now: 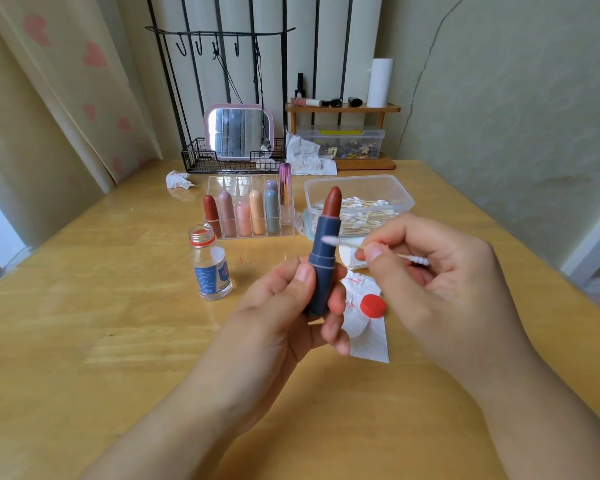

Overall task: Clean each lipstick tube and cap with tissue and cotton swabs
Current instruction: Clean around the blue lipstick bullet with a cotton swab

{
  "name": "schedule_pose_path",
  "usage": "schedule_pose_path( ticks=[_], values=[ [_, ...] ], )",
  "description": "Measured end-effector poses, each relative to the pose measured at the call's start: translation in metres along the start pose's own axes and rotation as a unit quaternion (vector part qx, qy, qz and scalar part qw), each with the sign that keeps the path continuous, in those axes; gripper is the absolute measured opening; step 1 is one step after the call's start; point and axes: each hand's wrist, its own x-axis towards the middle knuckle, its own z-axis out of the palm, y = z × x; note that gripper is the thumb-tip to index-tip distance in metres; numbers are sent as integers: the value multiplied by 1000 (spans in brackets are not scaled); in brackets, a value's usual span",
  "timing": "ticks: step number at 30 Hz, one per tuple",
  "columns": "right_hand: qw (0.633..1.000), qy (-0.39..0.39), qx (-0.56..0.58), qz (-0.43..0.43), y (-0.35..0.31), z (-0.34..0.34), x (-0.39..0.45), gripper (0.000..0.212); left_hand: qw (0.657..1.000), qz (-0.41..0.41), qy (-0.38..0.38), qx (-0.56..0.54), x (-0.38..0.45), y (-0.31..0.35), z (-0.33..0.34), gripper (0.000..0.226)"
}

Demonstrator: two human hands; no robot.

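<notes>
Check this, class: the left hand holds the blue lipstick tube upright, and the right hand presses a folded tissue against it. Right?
Not quite. The head view shows the right hand pinching a cotton swab, not a tissue, its tip against the blue lipstick tube. The left hand does hold it upright.

You see a navy tube [323, 271] with a brick-red bullet [332, 202], a white-tipped swab [347, 242] on a pale wooden stick, a red cap [372, 305] on white tissue [368, 337], a clear bottle [211, 268] with a blue-and-red label and red neck ring, a pink-framed mirror [238, 131], and a honey-yellow wood-grain table [84, 323].

bare table [84, 323] left of hands, open bottle [211, 263] beside
</notes>
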Motion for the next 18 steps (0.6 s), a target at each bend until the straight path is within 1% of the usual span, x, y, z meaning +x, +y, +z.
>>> schedule_pose_path(
  ticks=[3,6,8,13,15,18],
  values=[
    [1000,-11,4,2,1,0,-1,12,1000,0,2,0,1,-2,-1,31],
    [1000,23,-14,-12,0,-1,1,18,1000,-6,0,0,1,-2,-1,32],
    [999,30,-18,-14,0,-2,2,17,1000,-9,-5,-5,0,-2,-1,32],
    [1000,-22,0,-6,-1,-2,0,15,999,-14,-18,-41,3,-3,-4,28],
    [1000,-10,-8,-4,0,-2,0,17,999,-16,-29,-39,1,-1,-4,31],
    [1000,10,-7,-2,0,-3,1,15,1000,-8,-13,-24,0,-1,-3,25]
  ],
)
